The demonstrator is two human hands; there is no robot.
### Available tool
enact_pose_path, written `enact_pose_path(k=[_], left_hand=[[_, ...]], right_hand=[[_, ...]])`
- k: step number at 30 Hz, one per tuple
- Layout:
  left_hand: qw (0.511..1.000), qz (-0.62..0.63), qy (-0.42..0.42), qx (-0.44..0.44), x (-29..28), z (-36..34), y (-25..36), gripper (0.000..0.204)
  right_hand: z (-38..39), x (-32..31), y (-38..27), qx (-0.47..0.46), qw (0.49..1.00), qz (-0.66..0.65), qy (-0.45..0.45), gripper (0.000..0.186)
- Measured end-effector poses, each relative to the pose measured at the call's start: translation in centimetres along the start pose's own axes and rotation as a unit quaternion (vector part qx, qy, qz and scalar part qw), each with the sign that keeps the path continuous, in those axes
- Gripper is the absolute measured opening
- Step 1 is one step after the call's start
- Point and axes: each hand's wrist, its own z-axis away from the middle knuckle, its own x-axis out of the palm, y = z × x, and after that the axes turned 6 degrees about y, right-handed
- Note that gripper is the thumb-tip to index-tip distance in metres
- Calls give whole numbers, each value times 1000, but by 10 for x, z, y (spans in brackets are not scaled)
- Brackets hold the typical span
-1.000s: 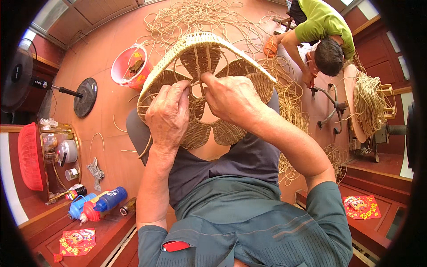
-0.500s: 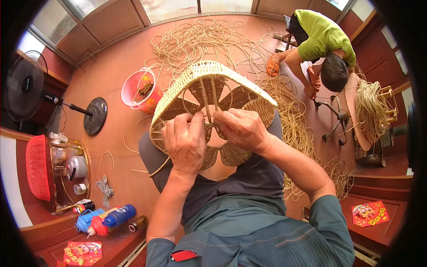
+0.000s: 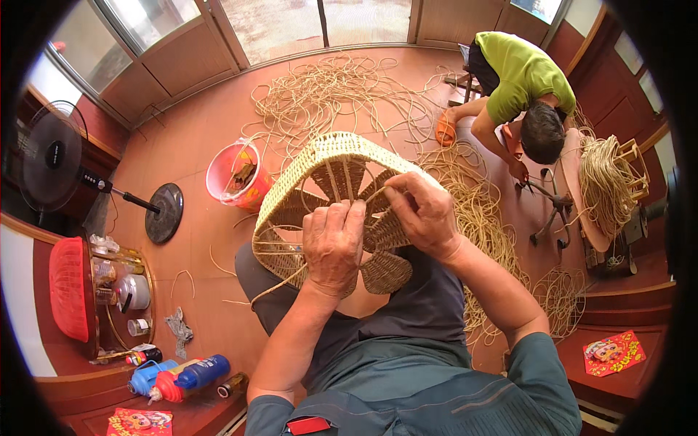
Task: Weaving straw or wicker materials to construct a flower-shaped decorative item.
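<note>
A woven straw-coloured rope frame [image 3: 289, 183] with petal-shaped panels rests across my lap, its thick plaited rim arching away from me. My left hand [image 3: 332, 243] is closed at its centre, fingers bent over the upright cords there; what lies under the fingertips is hidden. Just right of it, my right hand [image 3: 425, 218] pinches a cord [image 3: 375, 195] between thumb and forefinger and holds it away from the uprights. A loose cord tail [image 3: 280, 285] sticks out to the left below my left hand.
Tangled rope [image 3: 334, 91] covers the floor ahead and to the right. A pink bucket [image 3: 259, 190] stands left of the frame, with a fan base [image 3: 165, 213] beyond. At right, a person in a green shirt [image 3: 520, 62] bends over near a rope-wound rack [image 3: 609, 178]. Bottles [image 3: 203, 372] lie lower left.
My right hand has moved right and up from the centre, drawing the cord out. My left hand has shifted right, and the frame sits lower and turned a little in view.
</note>
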Motion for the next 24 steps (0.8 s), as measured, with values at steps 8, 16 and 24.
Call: enact_pose_path(k=[8,16,24], left_hand=[[996,-43,-77,-12,1,-4,18,24],[998,28,-27,-58,2,-1,16,15],[994,23,-15,-106,-7,24,15,20]], right_hand=[[8,21,0,8,1000,25,-11,17],[17,18,-3,140,985,-85,-46,23],[34,11,7,51,996,-73,-16,21]])
